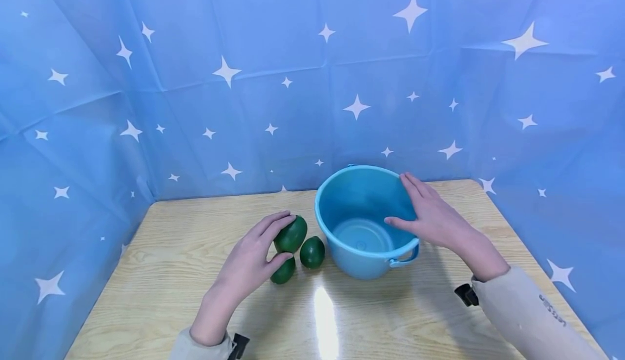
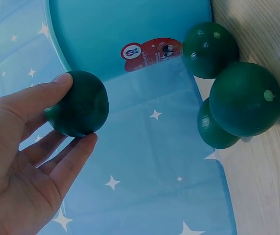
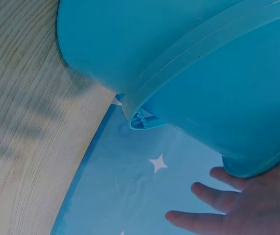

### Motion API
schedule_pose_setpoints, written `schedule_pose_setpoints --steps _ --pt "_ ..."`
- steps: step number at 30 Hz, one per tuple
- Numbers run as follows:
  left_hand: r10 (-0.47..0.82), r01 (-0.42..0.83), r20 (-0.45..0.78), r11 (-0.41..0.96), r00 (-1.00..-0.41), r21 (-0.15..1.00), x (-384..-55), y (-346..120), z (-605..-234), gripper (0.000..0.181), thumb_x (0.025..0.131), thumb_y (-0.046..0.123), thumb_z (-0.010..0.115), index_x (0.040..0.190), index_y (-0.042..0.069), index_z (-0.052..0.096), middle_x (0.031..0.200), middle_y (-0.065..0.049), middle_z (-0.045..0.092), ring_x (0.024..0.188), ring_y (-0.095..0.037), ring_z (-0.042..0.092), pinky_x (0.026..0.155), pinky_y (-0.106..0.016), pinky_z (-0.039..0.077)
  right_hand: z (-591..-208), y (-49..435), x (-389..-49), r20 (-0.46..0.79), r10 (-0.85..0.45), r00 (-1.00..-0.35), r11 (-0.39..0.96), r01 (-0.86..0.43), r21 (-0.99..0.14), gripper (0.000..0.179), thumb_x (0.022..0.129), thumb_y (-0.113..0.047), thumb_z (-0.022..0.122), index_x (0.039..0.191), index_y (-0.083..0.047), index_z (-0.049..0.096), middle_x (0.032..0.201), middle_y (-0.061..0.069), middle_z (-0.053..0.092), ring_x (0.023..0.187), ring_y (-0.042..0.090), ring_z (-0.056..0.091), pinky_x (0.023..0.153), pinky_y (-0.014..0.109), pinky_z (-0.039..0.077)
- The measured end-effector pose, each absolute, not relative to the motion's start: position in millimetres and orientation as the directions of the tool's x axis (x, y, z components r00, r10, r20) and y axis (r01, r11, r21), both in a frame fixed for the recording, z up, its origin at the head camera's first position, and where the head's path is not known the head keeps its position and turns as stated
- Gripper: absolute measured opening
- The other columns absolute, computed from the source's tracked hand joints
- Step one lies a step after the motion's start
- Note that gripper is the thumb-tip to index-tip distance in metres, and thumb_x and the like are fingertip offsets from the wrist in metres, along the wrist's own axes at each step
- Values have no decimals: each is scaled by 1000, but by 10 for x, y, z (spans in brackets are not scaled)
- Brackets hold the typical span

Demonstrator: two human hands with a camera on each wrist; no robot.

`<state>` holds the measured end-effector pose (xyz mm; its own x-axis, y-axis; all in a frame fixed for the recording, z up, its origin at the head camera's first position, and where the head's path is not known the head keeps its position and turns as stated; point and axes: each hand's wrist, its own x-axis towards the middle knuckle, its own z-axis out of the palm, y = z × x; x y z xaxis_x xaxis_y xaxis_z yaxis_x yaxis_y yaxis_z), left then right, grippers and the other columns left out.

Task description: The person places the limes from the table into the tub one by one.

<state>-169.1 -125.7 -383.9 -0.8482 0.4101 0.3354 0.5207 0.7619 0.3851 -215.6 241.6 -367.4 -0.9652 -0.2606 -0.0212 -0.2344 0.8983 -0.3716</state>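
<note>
In the head view, the left hand [image 1: 251,265] has its grip on a smooth, round, dark-green fruit [image 1: 291,234], thumb at the near side and fingers over the far side. That fruit is over the left part of a light wood-grain bench [image 1: 161,295], left of a pale-blue round plastic bucket [image 1: 363,265]. Two loose dark-green fruits [image 1: 312,252] show just beside it, one near the bucket's wall and the other partly behind the thumb. The right hand [image 1: 437,216] is at the bucket's right rim, its grip released: fingers straight along the outside, thumb extended over the bucket's mouth. A blue curved handle [image 1: 406,263] hangs at the near rim. Pale sleeves [image 1: 527,306] cover both forearms, and a blue cloth with white stars [image 1: 293,105] hangs behind.

The left wrist view shows the held fruit pinched between thumb and fingertips, apart from three loose fruits grouped beside the bucket. A red printed label [image 2: 152,55] is on the bucket's wall.

In the right wrist view, the right hand's fingers spread straight beside the bucket's rim, against the starry cloth.
</note>
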Motion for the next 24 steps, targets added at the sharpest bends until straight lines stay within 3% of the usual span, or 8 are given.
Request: schedule_pose_setpoints --steps 24 --pt "426 558 382 743 -820 369 -1663 -1191 -3750 71 81 18 84 144 23 51 145 3 53 128 -20 59 98 -38 58 -3671 2411 -2155 -8 -260 -966 898 -238 -371 106 89 -60 64 158 1 11 164 27 13 147 54 19 111 74 30"
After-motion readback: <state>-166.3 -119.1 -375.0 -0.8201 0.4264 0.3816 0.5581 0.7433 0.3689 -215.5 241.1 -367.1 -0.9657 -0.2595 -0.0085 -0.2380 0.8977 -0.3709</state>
